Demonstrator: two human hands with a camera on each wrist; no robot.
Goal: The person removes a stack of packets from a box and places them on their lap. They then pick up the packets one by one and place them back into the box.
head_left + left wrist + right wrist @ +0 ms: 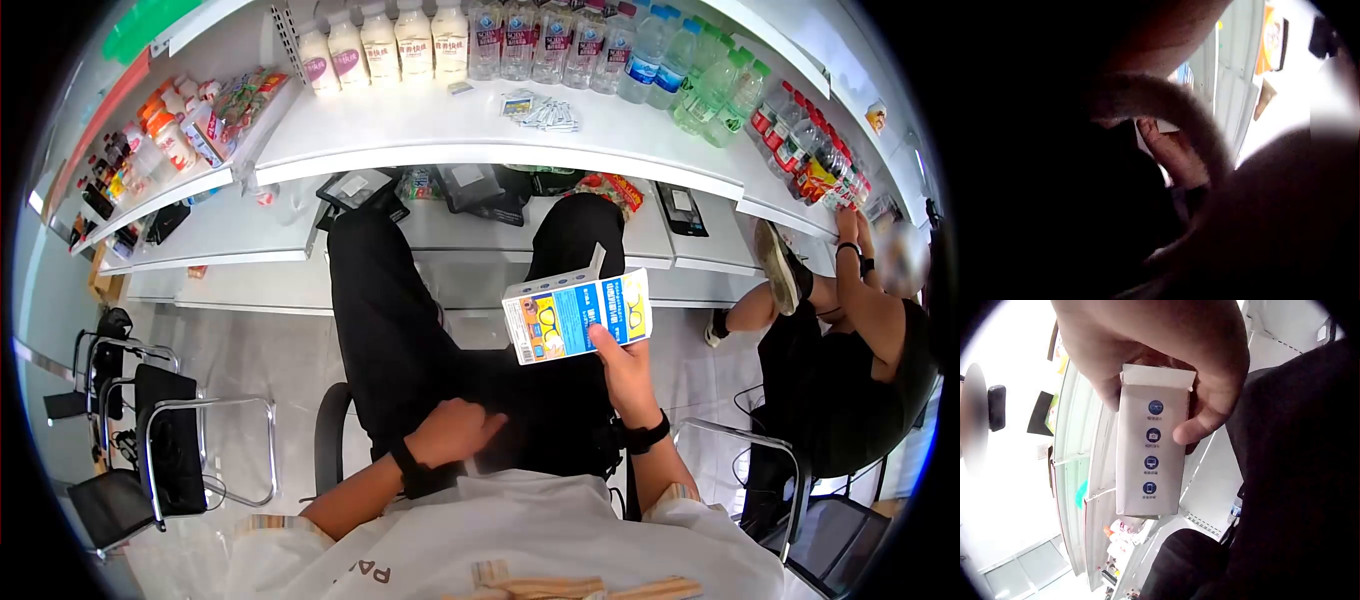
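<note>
My right hand [628, 378] grips a lens wipe box [560, 318] above my lap, thumb on its printed front. Blue and yellow panels with pictures of glasses cover that side. One end flap stands up at the top edge. In the right wrist view, the narrow white side of the box [1150, 450] shows blue icons of glasses, a camera, a screen and a phone, and another flap is folded out near the palm. My left hand [455, 432] rests on my lap with loosely curled fingers, holding nothing. The left wrist view is mostly dark.
On the white shelf [390, 130] ahead lie small flat sachets [548, 112], before rows of milk bottles [381, 45] and water bottles [553, 45]. Black packages [470, 188] fill the lower shelf. Another person [850, 380] sits at the right; chairs [170, 430] stand left.
</note>
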